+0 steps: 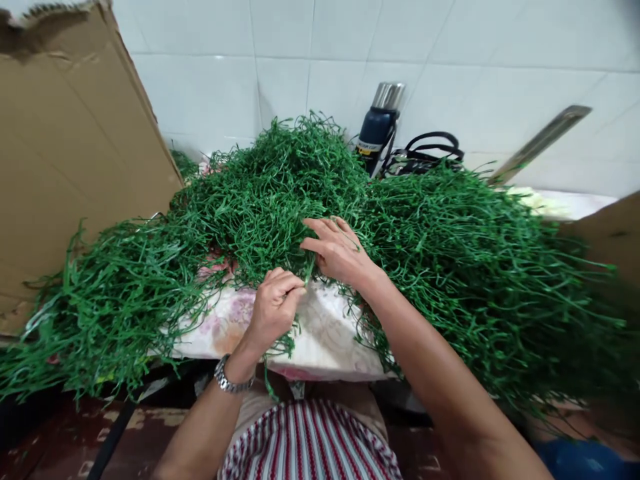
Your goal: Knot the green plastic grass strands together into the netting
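In the middle of the head view, my left hand (276, 300), with a metal-band watch on the wrist, is closed in a pinch on thin green stems (309, 268). Their upper ends rise toward my other hand, and a few curly green tips hang below my left fist. My right hand (336, 248) is just above and to the right, its fingers stretched out and apart at the front of a heap of wiry green plant stems (295, 177). A single thin strand lies across its back. Whether its fingertips touch the heap is hard to tell.
More green stems are piled left (115, 300) and right (465, 260) on a flowered tablecloth (330, 333). Behind stand a dark blue thermos (377, 127), a black-handled bag (430, 153) and a leaning metal strip (543, 143). A cardboard box (75, 147) rises at left, before a tiled wall.
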Demonstrator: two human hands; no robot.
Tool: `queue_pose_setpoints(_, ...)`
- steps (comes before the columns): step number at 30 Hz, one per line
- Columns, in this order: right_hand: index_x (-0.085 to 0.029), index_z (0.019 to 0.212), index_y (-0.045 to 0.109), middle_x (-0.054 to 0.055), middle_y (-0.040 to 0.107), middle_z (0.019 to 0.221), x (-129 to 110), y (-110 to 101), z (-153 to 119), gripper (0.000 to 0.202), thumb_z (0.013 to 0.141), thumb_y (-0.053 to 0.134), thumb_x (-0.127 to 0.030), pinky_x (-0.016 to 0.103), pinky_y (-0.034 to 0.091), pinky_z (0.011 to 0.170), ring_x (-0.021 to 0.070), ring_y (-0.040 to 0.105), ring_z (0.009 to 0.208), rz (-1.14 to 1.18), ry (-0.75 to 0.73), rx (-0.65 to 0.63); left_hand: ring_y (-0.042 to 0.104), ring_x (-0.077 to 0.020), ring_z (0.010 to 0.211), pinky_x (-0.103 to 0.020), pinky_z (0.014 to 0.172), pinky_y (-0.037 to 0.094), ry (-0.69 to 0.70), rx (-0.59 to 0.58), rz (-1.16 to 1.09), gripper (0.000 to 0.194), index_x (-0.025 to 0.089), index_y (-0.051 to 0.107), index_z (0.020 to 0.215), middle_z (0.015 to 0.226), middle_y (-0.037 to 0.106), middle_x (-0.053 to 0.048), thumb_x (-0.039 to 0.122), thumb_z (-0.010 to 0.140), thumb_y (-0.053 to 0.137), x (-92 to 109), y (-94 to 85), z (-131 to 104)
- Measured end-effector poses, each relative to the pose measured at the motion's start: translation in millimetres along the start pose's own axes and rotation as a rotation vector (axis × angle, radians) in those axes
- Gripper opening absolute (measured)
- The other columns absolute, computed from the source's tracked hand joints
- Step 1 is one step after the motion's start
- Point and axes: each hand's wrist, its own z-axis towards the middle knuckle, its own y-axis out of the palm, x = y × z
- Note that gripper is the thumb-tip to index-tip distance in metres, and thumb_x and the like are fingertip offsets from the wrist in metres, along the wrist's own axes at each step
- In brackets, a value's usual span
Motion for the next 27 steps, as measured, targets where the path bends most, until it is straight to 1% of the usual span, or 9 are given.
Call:
queue_pose_setpoints(3, -0.028, 0.1, 0.06, 0.003, 0.046, 0.129, 6, -1, 7, 0.032, 0.075, 0.051, -0.011, 0.043, 0.03, 0.098, 0.0229, 0.044, 0.115, 0.002, 0.024, -0.006, 0.044, -0.0146, 0.065, -0.029, 0.065, 0.036, 0.018, 0.029, -0.128, 0.016, 0.018, 0.056, 0.064, 0.057, 0.049, 0.001, 0.017, 0.079, 0.051, 1, 1.1, 6)
queue_pose_setpoints(6, -0.029, 0.106, 0.057, 0.002, 0.049, 0.125, 15, 0, 12, 0.034, 0.075, 0.052, -0.015, 0.038, 0.036, 0.092, 0.0213, 0.049, 0.108, 0.043, 0.052, -0.007, 0.045, -0.015, 0.066, -0.03, 0.065, 0.037, 0.046, 0.062, -0.21, 0.014, 0.019, 0.058, 0.065, 0.059, 0.051, 0.001, 0.017, 0.078, 0.053, 0, 2.0, 14)
queue_pose_setpoints(9, -0.027, 0.112, 0.055, 0.003, 0.056, 0.116, 29, 3, 17, 0.035, 0.078, 0.051, -0.018, 0.028, 0.04, 0.081, 0.0172, 0.054, 0.1, 0.082, 0.173, -0.04, 0.048, -0.0154, 0.07, -0.032, 0.069, 0.039, 0.098, 0.091, -0.313, 0.012, 0.019, 0.06, 0.066, 0.062, 0.053, 0.0, 0.018, 0.078, 0.056, -1, 2.4, 25)
queue_pose_setpoints(12, -0.022, 0.103, 0.06, 0.004, 0.062, 0.103, 46, 8, 18, 0.024, 0.083, 0.046, -0.023, 0.024, 0.041, 0.07, 0.0154, 0.058, 0.09, 0.051, 0.327, -0.067, 0.051, -0.0156, 0.074, -0.032, 0.074, 0.04, 0.152, 0.165, -0.432, 0.01, 0.02, 0.062, 0.068, 0.064, 0.056, 0.0, 0.017, 0.077, 0.059, 0, -0.6, 39)
queue_pose_setpoints(16, -0.02, 0.092, 0.064, 0.007, 0.064, 0.095, 56, 15, 16, 0.023, 0.085, 0.043, -0.028, 0.029, 0.04, 0.072, 0.02, 0.058, 0.089, -0.033, 0.424, -0.075, 0.054, -0.0179, 0.082, -0.035, 0.078, 0.043, 0.234, 0.315, -0.514, 0.004, 0.022, 0.065, 0.07, 0.067, 0.059, -0.001, 0.022, 0.074, 0.064, 7, -13.8, 47)
queue_pose_setpoints(18, -0.019, 0.089, 0.065, 0.009, 0.064, 0.092, 55, 17, 16, 0.024, 0.085, 0.043, -0.029, 0.031, 0.04, 0.073, 0.0215, 0.058, 0.088, -0.063, 0.457, -0.094, 0.055, -0.0192, 0.084, -0.037, 0.08, 0.044, 0.251, 0.374, -0.501, 0.006, 0.023, 0.065, 0.07, 0.067, 0.06, -0.001, 0.027, 0.074, 0.064, 10, -20.9, 44)
queue_pose_setpoints(21, -0.018, 0.09, 0.065, 0.01, 0.065, 0.092, 50, 17, 18, 0.026, 0.086, 0.042, -0.031, 0.033, 0.041, 0.073, 0.0222, 0.058, 0.088, -0.074, 0.47, -0.12, 0.056, -0.0192, 0.082, -0.036, 0.078, 0.046, 0.166, 0.407, -0.457, 0.012, 0.022, 0.064, 0.069, 0.066, 0.06, -0.002, 0.033, 0.074, 0.064, 7, -26.1, 33)
queue_pose_setpoints(24, -0.021, 0.095, 0.065, 0.009, 0.064, 0.097, 45, 10, 17, 0.027, 0.086, 0.043, -0.033, 0.035, 0.041, 0.075, 0.0225, 0.058, 0.091, -0.058, 0.452, -0.129, 0.056, -0.0178, 0.079, -0.032, 0.072, 0.046, 0.046, 0.359, -0.495, 0.013, 0.021, 0.064, 0.07, 0.068, 0.061, -0.003, 0.033, 0.074, 0.064, -1, -24.7, 16)
queue_pose_setpoints(27, -0.02, 0.099, 0.065, 0.008, 0.062, 0.104, 42, -3, 10, 0.027, 0.084, 0.048, -0.034, 0.037, 0.043, 0.082, 0.0229, 0.057, 0.096, -0.024, 0.399, -0.088, 0.054, -0.0156, 0.075, -0.03, 0.071, 0.044, 0.051, 0.258, -0.5, 0.006, 0.02, 0.065, 0.071, 0.066, 0.059, -0.002, 0.024, 0.075, 0.063, -6, -22.7, -3)
